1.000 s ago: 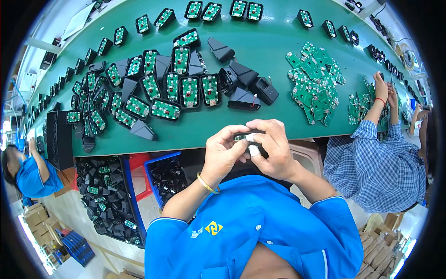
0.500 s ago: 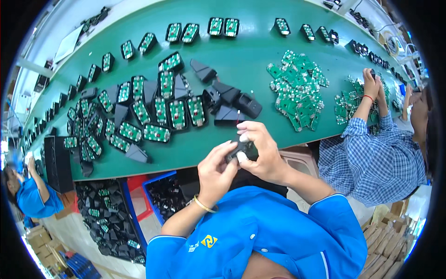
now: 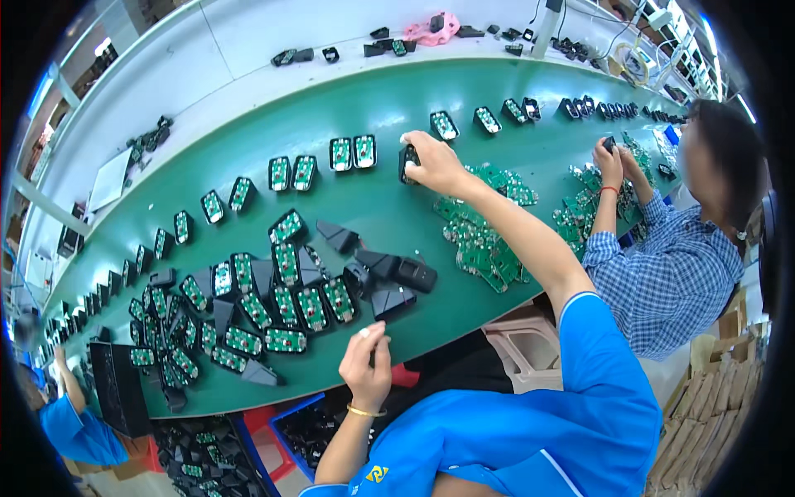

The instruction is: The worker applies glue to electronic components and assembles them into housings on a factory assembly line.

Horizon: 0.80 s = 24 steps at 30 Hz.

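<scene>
My right hand (image 3: 435, 164) reaches over the green table to the row along its far side. Thumb and fingers grip a small black housing (image 3: 408, 164), whose inside is mostly hidden by the hand. At the table's front edge, my left hand (image 3: 366, 366) hovers with loosely bent fingers, holding nothing visible; some fingertips wear white covers. Beyond it lie empty-looking black housings (image 3: 392, 303). To their left is a cluster of black housings fitted with green circuit boards (image 3: 311, 309). A heap of loose green circuit boards (image 3: 490, 240) lies beneath my right forearm.
Filled housings (image 3: 304, 172) line the far side of the green table (image 3: 248, 141). A co-worker in a checked shirt (image 3: 662, 265) handles a dark part at right; another person in blue (image 3: 83, 431) is far left. Below the table stand a blue crate (image 3: 310, 427) and a beige stool (image 3: 523, 348).
My right hand has carried the black housing from in front of my body to the far row. My left hand has let go of it and stayed near the front edge. The view has shifted.
</scene>
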Available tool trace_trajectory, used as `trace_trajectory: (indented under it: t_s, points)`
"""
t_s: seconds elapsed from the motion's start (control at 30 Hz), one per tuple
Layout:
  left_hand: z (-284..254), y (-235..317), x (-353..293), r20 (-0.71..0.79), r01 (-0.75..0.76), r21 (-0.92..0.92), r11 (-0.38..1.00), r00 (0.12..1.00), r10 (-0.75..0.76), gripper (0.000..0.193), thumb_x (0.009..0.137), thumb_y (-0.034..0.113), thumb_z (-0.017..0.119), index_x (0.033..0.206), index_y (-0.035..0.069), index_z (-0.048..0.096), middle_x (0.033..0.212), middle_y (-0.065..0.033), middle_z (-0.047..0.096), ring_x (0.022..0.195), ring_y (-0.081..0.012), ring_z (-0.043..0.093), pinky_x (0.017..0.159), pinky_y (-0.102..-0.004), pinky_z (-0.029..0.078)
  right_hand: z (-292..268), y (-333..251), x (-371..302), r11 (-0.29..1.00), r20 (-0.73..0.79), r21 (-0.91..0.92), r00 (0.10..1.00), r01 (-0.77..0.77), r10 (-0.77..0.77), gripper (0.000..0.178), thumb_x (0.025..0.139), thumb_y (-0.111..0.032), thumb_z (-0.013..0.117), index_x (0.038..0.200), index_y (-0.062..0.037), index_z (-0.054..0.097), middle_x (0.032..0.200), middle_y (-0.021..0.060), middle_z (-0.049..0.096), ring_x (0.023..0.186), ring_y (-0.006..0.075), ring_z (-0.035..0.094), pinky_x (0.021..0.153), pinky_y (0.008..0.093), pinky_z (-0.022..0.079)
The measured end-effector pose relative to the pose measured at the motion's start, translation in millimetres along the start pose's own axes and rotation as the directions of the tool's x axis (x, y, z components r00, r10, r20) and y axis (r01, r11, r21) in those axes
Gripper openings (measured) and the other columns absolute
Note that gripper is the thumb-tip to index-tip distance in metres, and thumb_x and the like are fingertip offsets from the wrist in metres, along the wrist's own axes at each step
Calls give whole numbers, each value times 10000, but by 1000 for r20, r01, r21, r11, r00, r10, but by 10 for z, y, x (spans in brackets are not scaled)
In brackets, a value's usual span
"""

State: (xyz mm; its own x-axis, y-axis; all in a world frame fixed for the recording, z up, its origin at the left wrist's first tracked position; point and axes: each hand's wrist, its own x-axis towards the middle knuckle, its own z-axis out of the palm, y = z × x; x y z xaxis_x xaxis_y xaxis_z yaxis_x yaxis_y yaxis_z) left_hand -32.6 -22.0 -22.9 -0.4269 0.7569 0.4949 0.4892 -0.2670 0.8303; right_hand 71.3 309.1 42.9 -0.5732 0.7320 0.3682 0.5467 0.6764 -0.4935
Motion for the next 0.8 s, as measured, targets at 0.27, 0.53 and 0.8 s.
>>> trace_trajectory:
  t_s: [0.27, 0.53, 0.8]
  points:
    - [37, 49, 2, -30, -8, 3, 1000, 1000, 8, 168, 755, -55, 635, 906, 5, 598, 919, -128, 685, 711, -209, 605, 640, -278, 498, 332, 229, 352, 845, -224, -463, 887, 268, -405, 398, 798, -131, 587, 1173, -15, 522, 1110, 151, 602, 939, 307, 584, 845, 380, 456]
    - [113, -1, -20, -102, 2, -59, 998, 995, -8, 147, 751, -50, 639, 837, 27, 548, 890, -111, 673, 714, -204, 598, 638, -280, 497, -165, -708, -1180, 961, 341, -6, 904, 278, -259, 424, 801, -159, 641, 1192, -43, 525, 987, 116, 560, 860, 278, 560, 767, 353, 461]
    - [38, 75, -83, -10, 70, -210, 975, 997, -73, 316, 746, -14, 678, 1050, -10, 590, 1023, -127, 655, 777, -202, 614, 691, -298, 513, -175, -717, -1542, 910, 340, 333, 931, -249, 130, 619, 786, -119, 660, 1347, -58, 405, 1201, 141, 540, 969, 254, 586, 783, 345, 484]
